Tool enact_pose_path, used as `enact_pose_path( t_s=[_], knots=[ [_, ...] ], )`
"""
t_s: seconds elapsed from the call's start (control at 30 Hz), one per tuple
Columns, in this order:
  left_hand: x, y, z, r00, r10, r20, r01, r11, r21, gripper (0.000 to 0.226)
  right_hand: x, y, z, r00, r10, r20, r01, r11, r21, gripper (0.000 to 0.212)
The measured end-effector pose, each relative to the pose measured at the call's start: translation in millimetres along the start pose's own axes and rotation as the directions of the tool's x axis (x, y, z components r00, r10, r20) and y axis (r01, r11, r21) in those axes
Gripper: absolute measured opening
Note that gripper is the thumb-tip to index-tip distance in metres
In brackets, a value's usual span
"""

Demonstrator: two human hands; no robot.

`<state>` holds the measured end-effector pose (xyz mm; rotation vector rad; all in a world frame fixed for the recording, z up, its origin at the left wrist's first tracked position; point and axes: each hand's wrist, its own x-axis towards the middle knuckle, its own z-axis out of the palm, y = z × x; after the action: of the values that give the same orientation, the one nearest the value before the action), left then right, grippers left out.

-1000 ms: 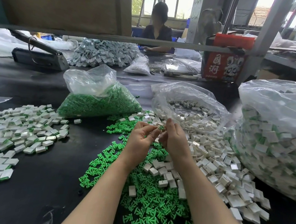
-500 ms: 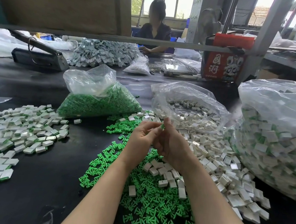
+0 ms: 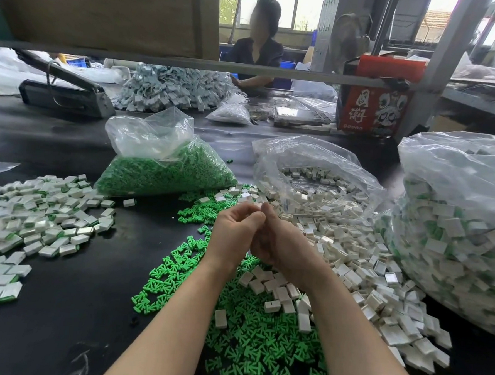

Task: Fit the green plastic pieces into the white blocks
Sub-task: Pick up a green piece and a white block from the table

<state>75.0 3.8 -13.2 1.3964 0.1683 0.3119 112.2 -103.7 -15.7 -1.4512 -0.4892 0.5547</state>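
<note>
Over the middle of the desk (image 3: pixel 59 306), the left hand (image 3: pixel 235 233) and right hand (image 3: pixel 277 241) meet with fingers curled together; whatever they pinch is hidden, though it is likely a white block taking a green piece, raised close for pressing. Loose green plastic pieces (image 3: pixel 249 332) lie directly beneath, with white blocks (image 3: pixel 351 269) spilling just to the right, both within easy reach. Toward the far edge, one clear bag (image 3: pixel 160 167) holds green pieces and an open bag (image 3: pixel 316 177) holds white blocks. At the right edge a big bag (image 3: pixel 455 229) holds fitted blocks; more fitted blocks (image 3: pixel 35 220) are heaped by the left edge.
</note>
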Motion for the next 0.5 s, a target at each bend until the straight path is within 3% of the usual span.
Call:
enact_pose_path(
  t_s=[0.3,0.5],
  knots=[
    [-0.5,-1.9,5.1,0.996,-0.090,0.030,0.093,0.986,-0.141,0.015,-5.8,-1.8,2.5,0.998,-0.048,-0.030,0.049,0.999,0.008,0.054],
    [-1.5,1.1,4.2,0.994,-0.080,0.078,0.092,0.982,-0.164,0.034,-3.3,1.4,1.4,0.999,-0.040,-0.014,0.040,0.999,0.006,0.052]
  ],
)
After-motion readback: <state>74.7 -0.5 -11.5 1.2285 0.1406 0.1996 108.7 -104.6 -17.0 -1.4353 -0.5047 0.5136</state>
